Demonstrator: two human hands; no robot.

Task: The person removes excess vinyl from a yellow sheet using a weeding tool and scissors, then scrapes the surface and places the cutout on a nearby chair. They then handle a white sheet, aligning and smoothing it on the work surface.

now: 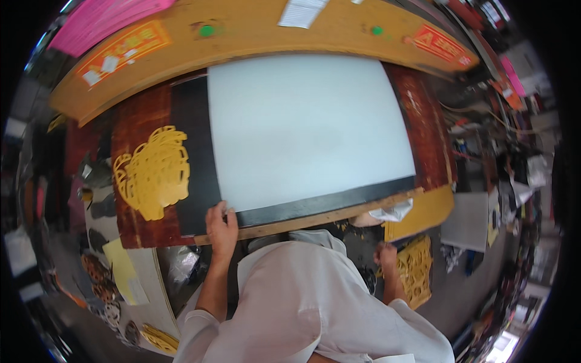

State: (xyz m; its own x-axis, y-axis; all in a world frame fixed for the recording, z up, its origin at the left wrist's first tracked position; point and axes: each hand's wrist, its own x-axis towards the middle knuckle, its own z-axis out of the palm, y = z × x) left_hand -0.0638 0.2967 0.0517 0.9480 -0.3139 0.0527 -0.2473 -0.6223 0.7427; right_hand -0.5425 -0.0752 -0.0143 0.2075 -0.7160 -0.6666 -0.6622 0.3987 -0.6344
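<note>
A large pale white sheet [308, 130] lies on a black mat [196, 151] on the reddish-brown table in front of me. My left hand [223, 227] rests at the sheet's near left corner, its fingertips touching the surface and slightly apart. Below the table's near right edge, my right hand [385, 254] is closed, fingers curled. Right beside it is a yellow sheet full of cut-out holes [417, 272]; the wrist partly covers it, and I cannot tell whether the fingers grip it. Another tangle of yellow cut-out sheet [154, 172] lies on the table's left part.
A wooden strip [327, 216] runs along the table's near edge. An orange-yellow beam [242, 33] with stickers spans the far side. Plain yellow sheet material [420, 215] lies below the table at right. A side surface [142, 281] at lower left carries dark shapes and a pale yellow sheet.
</note>
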